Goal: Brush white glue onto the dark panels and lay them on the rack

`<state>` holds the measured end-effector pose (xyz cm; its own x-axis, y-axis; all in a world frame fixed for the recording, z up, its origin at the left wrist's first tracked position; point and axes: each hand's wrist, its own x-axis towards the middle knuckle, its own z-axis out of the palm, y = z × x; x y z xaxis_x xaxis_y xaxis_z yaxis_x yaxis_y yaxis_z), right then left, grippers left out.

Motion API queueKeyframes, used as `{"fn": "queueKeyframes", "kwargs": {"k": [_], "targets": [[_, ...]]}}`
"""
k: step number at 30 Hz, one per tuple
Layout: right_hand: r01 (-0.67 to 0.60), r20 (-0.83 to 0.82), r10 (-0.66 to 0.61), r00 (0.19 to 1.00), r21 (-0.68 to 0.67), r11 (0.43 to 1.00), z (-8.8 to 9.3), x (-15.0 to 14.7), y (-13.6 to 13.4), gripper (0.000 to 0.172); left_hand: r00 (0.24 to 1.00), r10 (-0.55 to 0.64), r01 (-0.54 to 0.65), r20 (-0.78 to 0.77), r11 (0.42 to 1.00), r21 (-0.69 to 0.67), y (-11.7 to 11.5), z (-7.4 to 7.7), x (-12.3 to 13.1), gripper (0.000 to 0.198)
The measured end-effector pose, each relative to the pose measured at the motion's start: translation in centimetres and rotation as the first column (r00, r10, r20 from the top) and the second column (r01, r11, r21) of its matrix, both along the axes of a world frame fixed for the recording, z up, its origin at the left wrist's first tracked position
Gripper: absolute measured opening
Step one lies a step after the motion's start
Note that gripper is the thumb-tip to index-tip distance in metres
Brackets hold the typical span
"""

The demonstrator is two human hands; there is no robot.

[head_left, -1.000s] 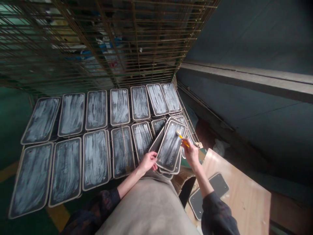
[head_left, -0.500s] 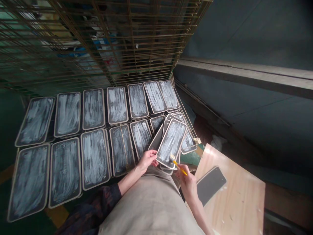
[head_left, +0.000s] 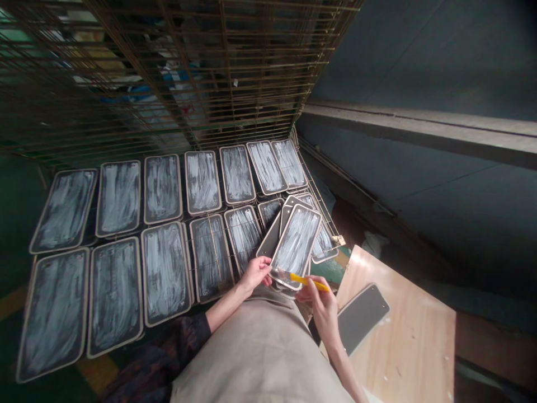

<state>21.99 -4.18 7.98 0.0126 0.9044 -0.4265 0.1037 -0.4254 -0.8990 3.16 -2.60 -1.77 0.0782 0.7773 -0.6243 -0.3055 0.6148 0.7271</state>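
Observation:
In the head view, a dark rectangular panel (head_left: 298, 236) with a pale rim and rounded corners carries streaky white coating. It lies tilted on top of several like panels, close in front of my apron. My left hand (head_left: 257, 272) grips its lower left corner, thumb on top. In my right hand (head_left: 322, 305) is a brush (head_left: 309, 281) with a yellow handle, held between thumb and fingers. The brush tip meets the panel's near end, where the coating looks thin. A plain grey panel (head_left: 364, 319) lies just right of my right hand.
White-streaked panels (head_left: 168, 274) lie in two rows on a wire rack (head_left: 323, 210). The grey panel rests on a pale wooden board (head_left: 419, 336) at the right. More wire racks (head_left: 251, 84) stand raised behind. A dark wall (head_left: 453, 207) with a ledge closes the right side.
The brush has swung from pointing up the panel to lying nearly sideways, its tip moved left along the near end. My left hand keeps its grip. The view has shifted slightly.

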Motion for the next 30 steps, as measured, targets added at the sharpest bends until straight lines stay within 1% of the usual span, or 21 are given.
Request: {"fn": "queueKeyframes", "kwargs": {"k": [3,6,8,10,13,15,17,19,21,25,28,30], "targets": [[0.005,-0.002,-0.005,1.0,-0.052,0.999,-0.9,0.4,0.2,0.033,1.0,-0.001,0.001,-0.017,1.0,0.013,0.0,0.0,0.2,0.032],[0.018,0.065,-0.015,0.998,-0.041,0.999,-1.5,1.8,0.3,0.034,1.0,0.003,-0.003,-0.025,1.0,0.017,0.0,0.1,0.3,0.031],[0.056,0.112,-0.058,0.992,0.017,0.998,-1.3,2.8,0.6,0.035,1.0,-0.016,0.016,-0.012,1.0,0.018,0.0,0.4,0.1,0.032],[0.125,0.139,-0.142,0.98,0.126,0.984,-0.9,3.7,1.0,0.036,0.996,-0.081,0.081,0.048,0.997,0.017,0.1,0.7,-0.1,0.035],[0.221,0.145,-0.272,0.951,0.294,0.93,0.0,4.6,2.0,0.038,0.951,-0.203,0.2,0.233,0.979,0.037,0.7,1.9,-0.6,0.034],[0.272,0.156,-0.346,0.925,0.364,0.891,0.2,5.0,2.5,0.039,0.906,-0.235,0.22,0.352,0.972,0.082,1.4,3.3,-0.6,0.032],[0.325,0.161,-0.414,0.896,0.398,0.858,0.2,5.6,2.9,0.039,0.875,-0.247,0.205,0.416,0.968,0.144,2.2,4.9,-0.4,0.032],[0.373,0.152,-0.461,0.874,0.398,0.838,-0.2,6.2,3.0,0.04,0.862,-0.261,0.186,0.434,0.96,0.208,3.4,6.8,0.0,0.034],[0.405,0.144,-0.484,0.863,0.374,0.834,-0.9,6.8,2.9,0.041,0.861,-0.277,0.174,0.427,0.949,0.264,4.9,8.6,0.5,0.037],[0.445,0.105,-0.501,0.859,0.333,0.831,-2.6,7.7,2.5,0.046,0.871,-0.31,0.16,0.381,0.913,0.376,9.0,11.9,1.3,0.039],[0.491,0.063,-0.539,0.84,0.332,0.805,-3.6,8.0,2.3,0.046,0.899,-0.279,0.099,0.338,0.88,0.464,12.8,13.6,1.6,0.042],[0.527,0.052,-0.57,0.82,0.321,0.787,-4.0,8.3,2.3,0.045,0.924,-0.229,0.043,0.305,0.857,0.513,15.6,14.0,1.6,0.044]]}}
